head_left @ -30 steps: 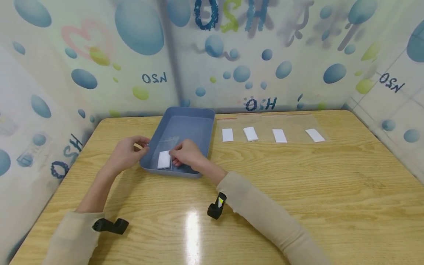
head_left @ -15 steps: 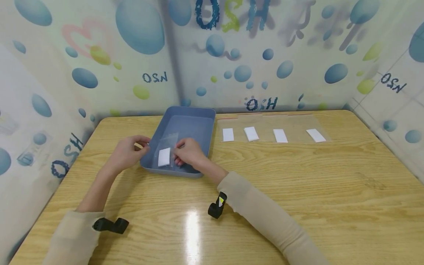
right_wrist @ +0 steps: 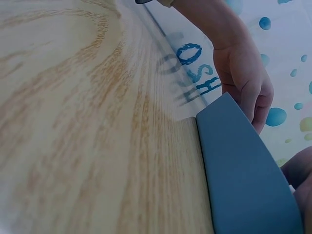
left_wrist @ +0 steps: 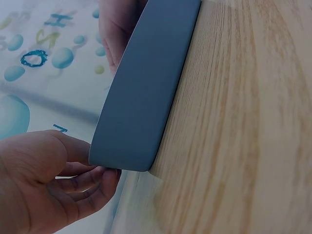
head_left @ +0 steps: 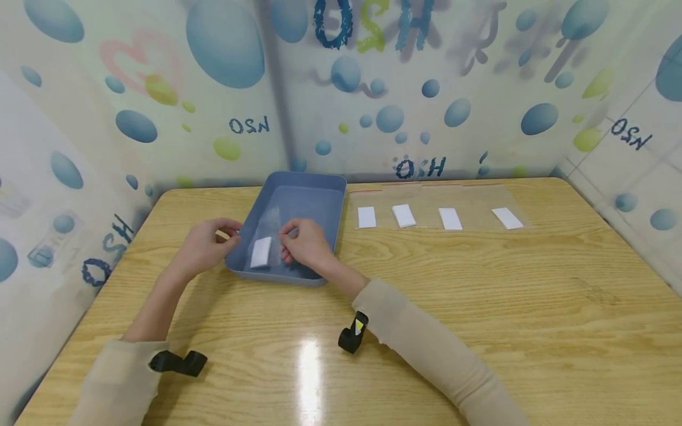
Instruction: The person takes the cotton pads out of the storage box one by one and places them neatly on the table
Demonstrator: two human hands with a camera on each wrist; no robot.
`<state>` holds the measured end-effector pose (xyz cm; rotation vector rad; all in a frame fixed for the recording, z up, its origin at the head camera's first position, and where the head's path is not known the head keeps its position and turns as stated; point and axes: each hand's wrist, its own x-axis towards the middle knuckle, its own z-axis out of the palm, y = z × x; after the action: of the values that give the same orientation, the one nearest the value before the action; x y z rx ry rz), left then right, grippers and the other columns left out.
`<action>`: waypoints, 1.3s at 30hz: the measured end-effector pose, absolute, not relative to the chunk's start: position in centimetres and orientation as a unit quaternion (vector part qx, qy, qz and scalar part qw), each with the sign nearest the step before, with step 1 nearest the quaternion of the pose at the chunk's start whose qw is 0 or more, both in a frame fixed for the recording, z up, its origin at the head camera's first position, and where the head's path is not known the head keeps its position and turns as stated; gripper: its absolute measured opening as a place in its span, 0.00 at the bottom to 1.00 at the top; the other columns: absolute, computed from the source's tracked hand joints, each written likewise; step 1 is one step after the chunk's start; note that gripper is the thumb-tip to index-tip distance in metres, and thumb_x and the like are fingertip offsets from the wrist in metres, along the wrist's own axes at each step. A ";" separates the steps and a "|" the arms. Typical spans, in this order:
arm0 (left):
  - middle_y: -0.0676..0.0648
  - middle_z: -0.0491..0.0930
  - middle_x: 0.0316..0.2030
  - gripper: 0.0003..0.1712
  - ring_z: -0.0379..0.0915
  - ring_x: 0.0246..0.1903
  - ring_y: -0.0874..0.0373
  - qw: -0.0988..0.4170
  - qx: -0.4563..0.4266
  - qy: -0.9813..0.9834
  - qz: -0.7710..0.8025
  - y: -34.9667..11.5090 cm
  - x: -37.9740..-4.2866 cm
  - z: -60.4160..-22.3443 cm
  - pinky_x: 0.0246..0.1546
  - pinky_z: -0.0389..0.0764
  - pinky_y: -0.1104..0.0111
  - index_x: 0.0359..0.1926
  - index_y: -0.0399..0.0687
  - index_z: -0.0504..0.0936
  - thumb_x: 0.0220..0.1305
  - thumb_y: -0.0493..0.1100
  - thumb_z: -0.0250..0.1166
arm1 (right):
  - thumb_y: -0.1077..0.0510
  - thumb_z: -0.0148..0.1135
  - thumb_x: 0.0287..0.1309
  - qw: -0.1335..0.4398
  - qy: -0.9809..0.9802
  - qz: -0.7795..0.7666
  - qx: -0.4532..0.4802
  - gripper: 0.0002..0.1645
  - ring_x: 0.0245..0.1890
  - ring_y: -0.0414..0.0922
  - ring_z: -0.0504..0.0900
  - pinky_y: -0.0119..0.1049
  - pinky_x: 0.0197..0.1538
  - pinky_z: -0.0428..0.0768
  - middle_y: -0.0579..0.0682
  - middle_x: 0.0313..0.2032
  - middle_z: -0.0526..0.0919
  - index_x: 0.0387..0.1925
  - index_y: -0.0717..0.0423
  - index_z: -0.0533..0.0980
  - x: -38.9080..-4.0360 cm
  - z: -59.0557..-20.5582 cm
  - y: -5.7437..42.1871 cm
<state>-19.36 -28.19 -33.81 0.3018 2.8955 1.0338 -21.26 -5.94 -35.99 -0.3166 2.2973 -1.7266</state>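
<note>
In the head view a shallow blue-grey tray (head_left: 314,204) stands on the table. My left hand (head_left: 210,244) is at its left wall, with thumb and fingers about the rim; the left wrist view shows this left hand (left_wrist: 58,180) at the tray's end wall (left_wrist: 141,87). Inside the tray is a clear plastic bag (head_left: 269,222) with a white rectangular piece (head_left: 261,253) in it. My right hand (head_left: 306,242) reaches over the tray and pinches the bag's right edge; the exact contact is hard to see. In the right wrist view the tray wall (right_wrist: 248,170) hides most of the work.
Right of the tray, several clear bags with white pieces (head_left: 450,219) lie in a row along the table's back edge. A patterned curtain-like wall (head_left: 341,106) rises behind the wooden table (head_left: 453,307).
The bag's white piece has shifted slightly left and turned a little in the tray. My right hand has moved slightly up and right. My left hand has stayed at the rim.
</note>
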 end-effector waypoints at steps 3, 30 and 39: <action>0.33 0.80 0.46 0.19 0.82 0.41 0.40 0.026 0.099 0.936 0.336 -28.2 -19.4 -33.9 0.32 0.78 0.65 0.59 0.28 0.77 0.72 0.36 0.59 | 0.64 0.59 0.71 0.114 0.782 -0.601 -0.117 0.06 0.17 0.41 0.81 0.34 0.27 0.82 0.52 0.22 0.83 0.43 0.65 0.79 -21.3 -35.9 -5.7; 0.32 0.80 0.46 0.19 0.82 0.41 0.38 0.024 0.097 0.937 0.334 -28.3 -19.5 -34.0 0.34 0.80 0.63 0.59 0.27 0.76 0.72 0.35 0.58 | 0.67 0.58 0.70 0.052 0.742 -0.645 -0.173 0.09 0.21 0.41 0.79 0.47 0.37 0.84 0.57 0.27 0.83 0.44 0.70 0.80 -21.4 -35.4 -2.4; 0.32 0.80 0.47 0.19 0.82 0.42 0.38 0.027 0.096 0.937 0.335 -28.3 -19.5 -34.0 0.34 0.79 0.64 0.59 0.28 0.77 0.72 0.35 0.58 | 0.65 0.57 0.71 0.070 0.723 -0.669 -0.159 0.10 0.23 0.42 0.80 0.49 0.39 0.84 0.55 0.26 0.82 0.46 0.69 0.80 -21.4 -34.7 -1.2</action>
<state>-19.53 -28.27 -33.99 0.2975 2.8938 1.0345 -21.37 -1.17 -34.73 -0.4778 2.1744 -2.0117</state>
